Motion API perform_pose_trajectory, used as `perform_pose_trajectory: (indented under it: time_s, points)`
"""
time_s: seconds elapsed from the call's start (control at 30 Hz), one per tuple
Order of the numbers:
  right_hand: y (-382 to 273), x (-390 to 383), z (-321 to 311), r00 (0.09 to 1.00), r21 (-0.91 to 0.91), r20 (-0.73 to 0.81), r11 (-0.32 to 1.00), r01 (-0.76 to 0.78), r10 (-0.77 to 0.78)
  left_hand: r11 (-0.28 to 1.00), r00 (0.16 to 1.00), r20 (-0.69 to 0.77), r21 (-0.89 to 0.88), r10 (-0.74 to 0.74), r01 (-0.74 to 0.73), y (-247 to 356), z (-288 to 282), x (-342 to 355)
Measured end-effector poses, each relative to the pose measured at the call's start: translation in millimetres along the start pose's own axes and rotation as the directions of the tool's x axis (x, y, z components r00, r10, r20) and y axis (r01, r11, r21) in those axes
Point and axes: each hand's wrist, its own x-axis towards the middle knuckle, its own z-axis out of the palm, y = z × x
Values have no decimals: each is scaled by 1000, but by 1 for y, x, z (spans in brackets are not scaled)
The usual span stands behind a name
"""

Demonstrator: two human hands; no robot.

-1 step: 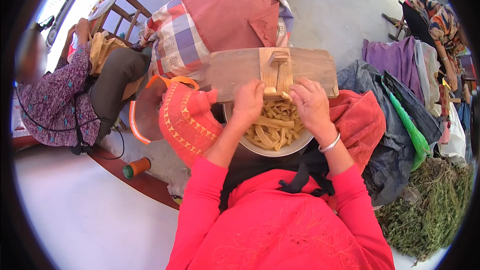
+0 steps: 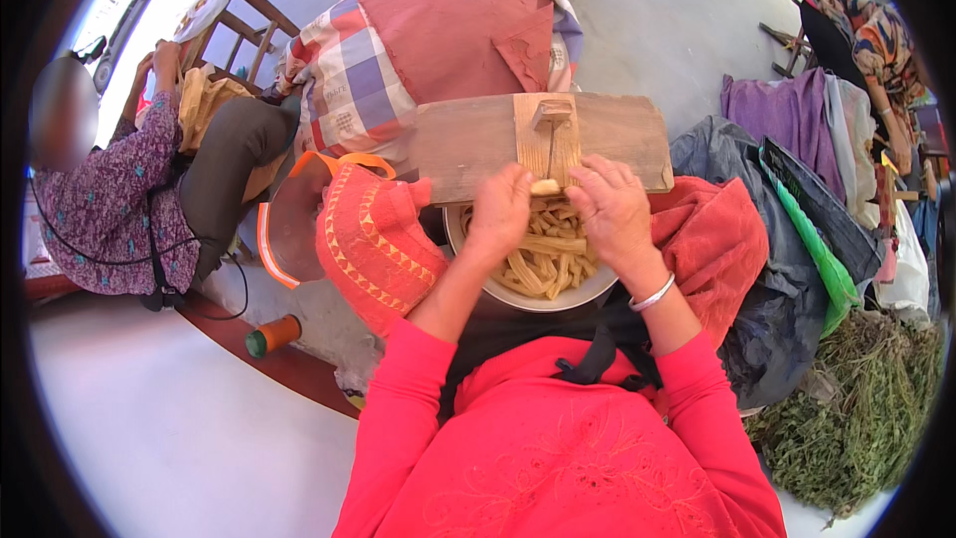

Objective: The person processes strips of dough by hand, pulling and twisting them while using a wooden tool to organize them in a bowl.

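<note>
My left hand (image 2: 501,207) pinches a short, pale yellow root-like strip (image 2: 545,186) at the near edge of a wooden board (image 2: 463,144). Just right of it, my right hand (image 2: 612,207) has its fingers curled together at the same edge; what they hold, if anything, is hidden. A lighter wooden strip with an upright peg (image 2: 551,118) is fixed across the board's middle. Under my hands, a white basin (image 2: 553,306) holds many yellow-brown root-like strips (image 2: 538,264). The board lies over the basin's far side.
Red towels (image 2: 383,249) flank the basin. Beyond the board is a bundle under a reddish cloth (image 2: 448,25). On the left sits a person in a patterned top (image 2: 119,199); another person's arm (image 2: 886,120) shows far right. Dark plastic sheeting (image 2: 767,309) and dried plants (image 2: 856,408) lie right.
My right hand has shifted slightly left, nearer my left hand. The pale strip in my left fingers now sticks out farther to the right; the piece by my right fingertips no longer shows.
</note>
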Motion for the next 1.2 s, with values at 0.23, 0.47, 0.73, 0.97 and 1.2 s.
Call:
perform_pose_trajectory:
  time_s: [0.23,0.47,0.73,0.97,1.2]
  points:
    - [-2,-4,-4,992,-32,74,994,-103,105,979,902,421,-121,-98,163,42,-1,-40]
    - [-69,-19,-87,603,519,797,551,-654,-35,952,830,547,-298,108,73,88,-29,-34]
    - [-46,-14,-47,919,617,146,693,-374,367,631,837,547,-654,15,416,92,1,-60]
    - [-25,-13,-25,993,84,-61,992,-94,100,645,834,551,-626,-34,439,45,15,-54]
    - [-6,-53,-11,845,533,374,656,-534,384,797,887,152,393,436,-459,42,21,-63]
